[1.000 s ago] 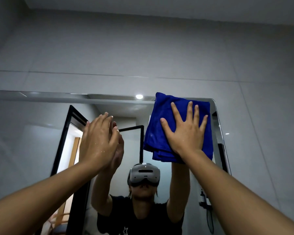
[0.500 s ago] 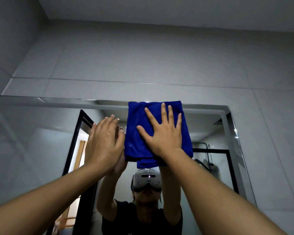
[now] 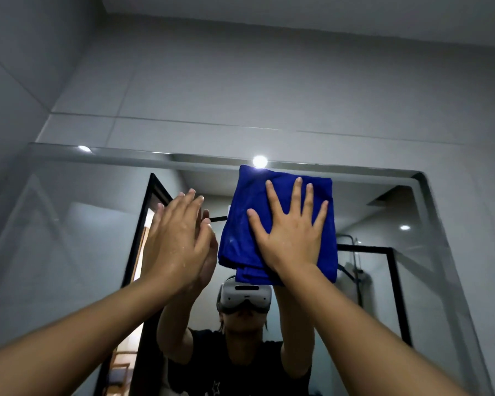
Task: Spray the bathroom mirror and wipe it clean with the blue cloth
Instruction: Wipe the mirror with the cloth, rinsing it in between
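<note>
From the head view you look up at the mirror (image 3: 69, 252), whose top edge runs under the grey tiled wall (image 3: 269, 81). Your right hand (image 3: 290, 238) lies flat on the folded blue cloth (image 3: 246, 224), fingers straight and spread wide, pressing it against the glass near the top edge, a little right of the middle. The cloth's upper corner sits just below a ceiling light (image 3: 259, 161) reflected in the mirror, and its folded layers hang out below your wrist. Your left hand (image 3: 177, 241) is raised just left of the cloth, fingers straight and close together, holding nothing; its palm faces the glass and meets its own reflection there, though you cannot tell for sure whether it touches. Small drops show on the back of that hand. Both forearms reach up from the bottom corners. In the mirror you see yourself in a dark shirt (image 3: 226, 364) with a white headset (image 3: 245, 295), a black-framed doorway (image 3: 143, 238) to the left, and a black-framed shower screen (image 3: 395, 281) with a shower fitting (image 3: 355, 270) to the right.
</note>
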A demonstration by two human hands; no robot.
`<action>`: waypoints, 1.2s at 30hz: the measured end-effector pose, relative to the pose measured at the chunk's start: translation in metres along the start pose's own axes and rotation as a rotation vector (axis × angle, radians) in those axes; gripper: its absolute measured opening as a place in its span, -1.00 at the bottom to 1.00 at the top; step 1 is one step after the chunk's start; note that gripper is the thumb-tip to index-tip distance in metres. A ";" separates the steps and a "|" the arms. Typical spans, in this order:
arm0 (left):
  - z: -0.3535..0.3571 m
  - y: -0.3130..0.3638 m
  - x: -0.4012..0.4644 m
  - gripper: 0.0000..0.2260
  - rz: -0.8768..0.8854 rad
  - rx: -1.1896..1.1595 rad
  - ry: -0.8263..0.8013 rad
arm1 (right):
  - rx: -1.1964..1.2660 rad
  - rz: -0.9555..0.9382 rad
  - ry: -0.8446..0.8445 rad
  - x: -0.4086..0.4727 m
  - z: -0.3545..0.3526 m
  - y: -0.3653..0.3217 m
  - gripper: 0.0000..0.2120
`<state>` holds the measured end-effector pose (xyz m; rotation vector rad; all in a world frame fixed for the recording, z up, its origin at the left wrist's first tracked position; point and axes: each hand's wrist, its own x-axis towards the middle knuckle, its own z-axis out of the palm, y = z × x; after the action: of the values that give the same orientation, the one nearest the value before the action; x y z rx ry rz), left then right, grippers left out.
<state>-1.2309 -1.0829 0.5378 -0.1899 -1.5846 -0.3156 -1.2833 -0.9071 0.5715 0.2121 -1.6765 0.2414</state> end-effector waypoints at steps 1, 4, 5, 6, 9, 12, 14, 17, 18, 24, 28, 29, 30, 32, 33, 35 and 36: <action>-0.004 -0.006 0.000 -0.48 0.005 0.005 0.002 | -0.002 -0.007 -0.001 0.000 0.002 -0.010 -0.34; -0.016 -0.025 0.000 -0.48 0.012 0.015 0.002 | -0.005 -0.015 -0.012 0.002 0.008 -0.041 -0.35; -0.020 -0.032 0.000 -0.48 0.020 0.020 -0.003 | -0.009 -0.023 -0.016 0.004 0.009 -0.051 -0.35; -0.023 -0.038 0.000 -0.48 0.028 0.022 -0.006 | -0.013 -0.036 -0.021 0.007 0.010 -0.061 -0.35; -0.030 -0.059 0.001 -0.48 0.037 0.022 -0.002 | -0.013 -0.077 -0.037 0.021 0.010 -0.081 -0.35; -0.031 -0.078 0.003 -0.48 0.033 0.034 -0.006 | -0.013 -0.082 -0.056 0.036 0.007 -0.082 -0.35; -0.031 -0.089 0.005 -0.48 0.025 0.036 0.001 | -0.012 -0.078 -0.057 0.042 0.006 -0.077 -0.35; -0.030 -0.098 0.010 -0.48 -0.012 0.011 0.027 | -0.016 -0.047 -0.042 0.048 0.004 -0.070 -0.34; -0.030 -0.100 0.012 -0.48 -0.018 -0.003 0.035 | -0.013 -0.027 -0.036 0.048 0.003 -0.068 -0.34; -0.036 -0.114 0.012 -0.49 0.023 0.006 0.043 | -0.024 0.105 0.026 0.021 0.010 -0.065 -0.33; -0.044 -0.121 0.007 -0.51 0.068 0.032 0.034 | -0.049 0.147 0.025 0.006 0.016 -0.084 -0.34; -0.047 -0.124 0.006 -0.51 0.071 0.032 0.033 | -0.045 0.152 0.021 0.003 0.017 -0.093 -0.34; -0.050 -0.127 0.005 -0.51 0.074 0.031 0.033 | -0.041 0.148 0.018 0.000 0.018 -0.102 -0.34; -0.057 -0.136 0.004 -0.51 0.080 0.040 0.033 | -0.039 0.110 0.011 -0.003 0.021 -0.124 -0.34; -0.060 -0.141 0.004 -0.51 0.083 0.049 0.035 | -0.036 0.085 0.004 -0.003 0.022 -0.136 -0.35; -0.067 -0.150 0.004 -0.51 0.077 0.062 0.043 | -0.026 0.039 -0.008 0.000 0.026 -0.160 -0.35; -0.070 -0.154 0.005 -0.51 0.067 0.063 0.051 | -0.022 0.017 -0.012 0.003 0.027 -0.172 -0.35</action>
<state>-1.2132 -1.2511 0.5313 -0.1850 -1.5323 -0.2167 -1.2618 -1.0798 0.5768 0.1831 -1.6923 0.2346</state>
